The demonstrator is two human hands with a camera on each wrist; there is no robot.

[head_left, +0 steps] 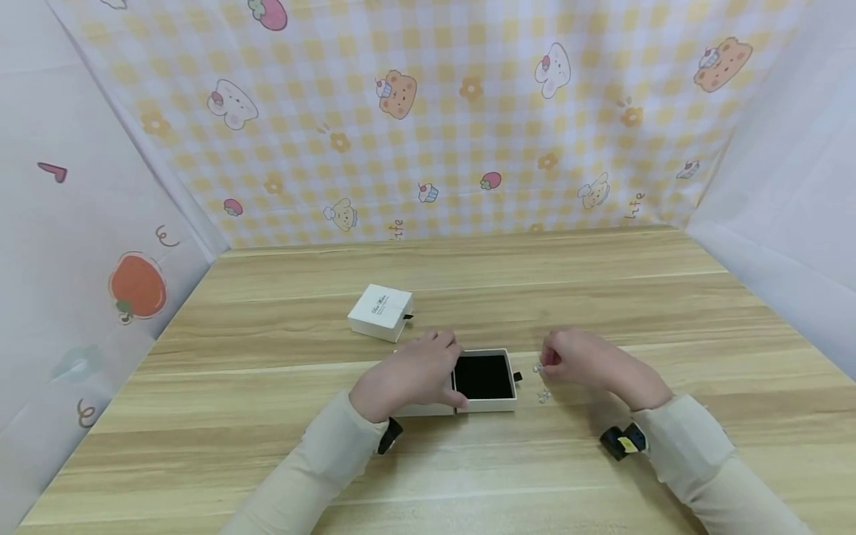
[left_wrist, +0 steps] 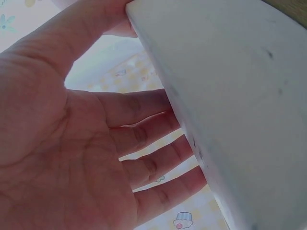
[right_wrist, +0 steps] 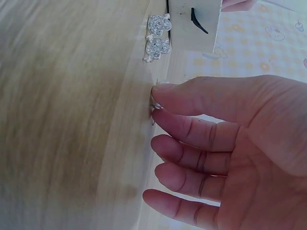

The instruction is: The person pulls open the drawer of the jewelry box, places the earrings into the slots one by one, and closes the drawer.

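My left hand [head_left: 414, 375] grips a white drawer-style jewellery box [left_wrist: 230, 96], thumb on the near side and fingers along the far side. Its drawer [head_left: 491, 406], lined in black, is pulled out to the right, with a black ribbon tab [head_left: 518, 377] at its end. Just right of the tab, my right hand [head_left: 571, 360] pinches a small sparkling jewellery piece [right_wrist: 156, 104] between thumb and index finger, right at the tabletop. Most of that piece is hidden by the fingertips. Beside it lie other rhinestone jewellery pieces [right_wrist: 158, 36], two clusters side by side.
Behind the left hand stands a second white box [head_left: 381, 310], closed, with dark lettering on top and a black tab. The wooden table [head_left: 468, 475] meets a yellow checked cloth [head_left: 455, 134] at the back and white cloth on both sides.
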